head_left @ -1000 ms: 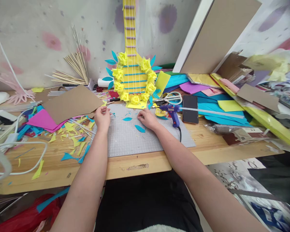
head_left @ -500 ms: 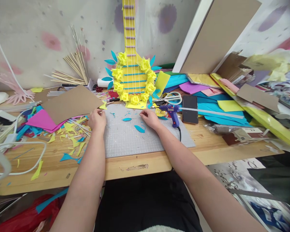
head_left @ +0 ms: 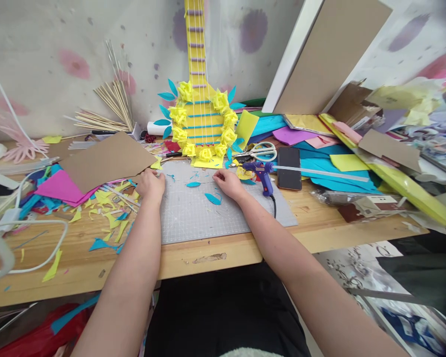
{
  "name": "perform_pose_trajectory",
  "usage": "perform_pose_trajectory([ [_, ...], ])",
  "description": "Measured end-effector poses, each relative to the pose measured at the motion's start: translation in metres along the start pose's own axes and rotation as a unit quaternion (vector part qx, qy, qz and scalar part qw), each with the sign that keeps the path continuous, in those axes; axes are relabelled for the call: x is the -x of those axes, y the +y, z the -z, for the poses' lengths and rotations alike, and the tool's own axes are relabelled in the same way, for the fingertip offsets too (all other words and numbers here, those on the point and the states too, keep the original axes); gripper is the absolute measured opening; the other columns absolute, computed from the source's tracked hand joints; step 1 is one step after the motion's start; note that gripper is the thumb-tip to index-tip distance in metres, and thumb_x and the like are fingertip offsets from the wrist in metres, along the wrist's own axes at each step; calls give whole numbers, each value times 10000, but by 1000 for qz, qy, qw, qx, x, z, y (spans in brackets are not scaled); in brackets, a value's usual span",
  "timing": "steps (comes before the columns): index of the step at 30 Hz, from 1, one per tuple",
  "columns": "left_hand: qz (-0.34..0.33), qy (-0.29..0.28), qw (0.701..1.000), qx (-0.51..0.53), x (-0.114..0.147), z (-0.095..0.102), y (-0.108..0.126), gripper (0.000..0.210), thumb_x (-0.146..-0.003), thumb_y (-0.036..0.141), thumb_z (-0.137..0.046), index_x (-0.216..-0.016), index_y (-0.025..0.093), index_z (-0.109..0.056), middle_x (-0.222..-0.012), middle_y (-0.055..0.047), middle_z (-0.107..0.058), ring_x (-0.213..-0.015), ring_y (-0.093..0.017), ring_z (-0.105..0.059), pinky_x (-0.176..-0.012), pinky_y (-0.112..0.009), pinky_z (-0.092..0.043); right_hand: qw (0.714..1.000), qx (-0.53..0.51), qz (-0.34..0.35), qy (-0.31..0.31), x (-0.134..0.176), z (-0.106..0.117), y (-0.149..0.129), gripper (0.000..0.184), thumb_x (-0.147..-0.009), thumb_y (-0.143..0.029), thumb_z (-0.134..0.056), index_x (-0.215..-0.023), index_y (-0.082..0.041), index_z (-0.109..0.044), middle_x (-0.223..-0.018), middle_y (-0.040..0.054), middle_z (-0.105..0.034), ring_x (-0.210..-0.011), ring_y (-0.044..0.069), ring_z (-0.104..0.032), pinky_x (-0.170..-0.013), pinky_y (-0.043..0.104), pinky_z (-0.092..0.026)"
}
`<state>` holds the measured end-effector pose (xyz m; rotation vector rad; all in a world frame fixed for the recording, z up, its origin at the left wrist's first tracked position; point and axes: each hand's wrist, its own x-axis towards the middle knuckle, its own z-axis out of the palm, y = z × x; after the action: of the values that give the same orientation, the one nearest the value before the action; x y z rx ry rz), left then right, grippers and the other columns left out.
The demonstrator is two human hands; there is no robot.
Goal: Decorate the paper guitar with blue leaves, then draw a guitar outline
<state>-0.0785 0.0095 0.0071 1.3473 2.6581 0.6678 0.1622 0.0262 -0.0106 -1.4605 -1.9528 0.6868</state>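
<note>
In the head view, the bare left hand (head_left: pixel 151 184) is resting at the flat gray cutting mat's (head_left: pixel 193 223) far left corner. The bare right hand (head_left: pixel 229 183) is bending over the mat's far half, near two pointed blue paper leaves (head_left: pixel 212 199) lying there. I cannot tell if either grip is spreading or pressing together. A yellow toy guitar (head_left: pixel 213 121) is standing near the wooden surface's (head_left: pixel 178 260) back edge.

mat (head_left: pixel 196 220): grey, gridded | leaf (head_left: pixel 212 199): blue | glue gun (head_left: pixel 264 181): purple

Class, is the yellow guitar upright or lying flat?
The yellow guitar stands upright: its neck rises above the yellow flowers.
</note>
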Motion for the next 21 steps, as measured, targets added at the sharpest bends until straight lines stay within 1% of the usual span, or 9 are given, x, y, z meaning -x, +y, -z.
perform_pose_trajectory([
  [3,-6,1,1000,-8,-4,-4,4,277,-825,340,-543,-1024,174,-639,-1157,-168,-611,-1052,-329,-586,-851,-456,-454,1000,-2,8,5,0,-1,1,88,-801,-204,-513,-786,-177,-595,-820,27,-632,-760,145,-551,-725,272,-406],
  [6,7,-7,1000,-15,-6,-5,5,245,-844,296,-506,-998,172,-652,-1138,-167,-622,-1044,-335,-591,-841,-460,-455,1000,5,14,3,0,-1,1,84,-800,-192,-512,-776,-175,-591,-810,25,-633,-755,141,-550,-724,265,-404],
  [8,13,1,1000,-6,-6,-5,4,263,-843,297,-507,-1034,171,-637,-1148,-169,-619,-1047,-337,-590,-843,-466,-453,1000,16,14,1,1,-1,1,93,-805,-195,-507,-779,-173,-593,-811,28,-635,-758,141,-553,-725,263,-404],
  [11,16,15,1000,1,-8,-6,3,287,-828,304,-524,-1066,174,-620,-1174,-168,-610,-1055,-333,-585,-854,-467,-444,999,50,18,-2,3,-1,-3,116,-818,-201,-492,-809,-171,-604,-845,40,-648,-787,149,-563,-725,265,-408],
  [13,23,10,1000,-6,-12,-8,4,269,-822,286,-516,-1035,171,-634,-1156,-171,-619,-1051,-339,-586,-849,-469,-439,996,90,28,-4,1,3,-11,140,-827,-190,-474,-835,-170,-612,-890,57,-659,-827,162,-574,-732,273,-412],
  [15,33,3,999,-14,-17,-9,4,254,-819,259,-496,-993,155,-650,-1119,-189,-632,-1040,-350,-590,-840,-474,-437,989,146,35,-14,-6,14,-22,168,-827,-161,-458,-851,-171,-624,-928,80,-667,-858,184,-586,-739,291,-420],
  [17,39,-6,999,-8,-23,-8,4,245,-802,252,-510,-962,141,-659,-1100,-213,-635,-1042,-367,-589,-838,-486,-436,976,214,22,-34,-21,32,-34,180,-806,-120,-469,-850,-166,-637,-938,108,-669,-866,214,-600,-744,323,-431],
  [19,40,-24,999,15,-26,-3,2,206,-763,251,-565,-910,149,-666,-1092,-219,-636,-1050,-382,-583,-837,-494,-438,956,287,-21,-53,-43,57,-40,147,-751,-71,-531,-815,-141,-643,-906,138,-664,-877,254,-611,-755,366,-444],
  [21,46,-52,995,67,-26,4,1,132,-729,234,-609,-826,163,-663,-990,-193,-664,-985,-362,-610,-805,-469,-460,937,335,-76,-60,-67,83,-36,100,-683,-29,-610,-720,-120,-631,-835,147,-647,-903,291,-612,-769,414,-454],
])
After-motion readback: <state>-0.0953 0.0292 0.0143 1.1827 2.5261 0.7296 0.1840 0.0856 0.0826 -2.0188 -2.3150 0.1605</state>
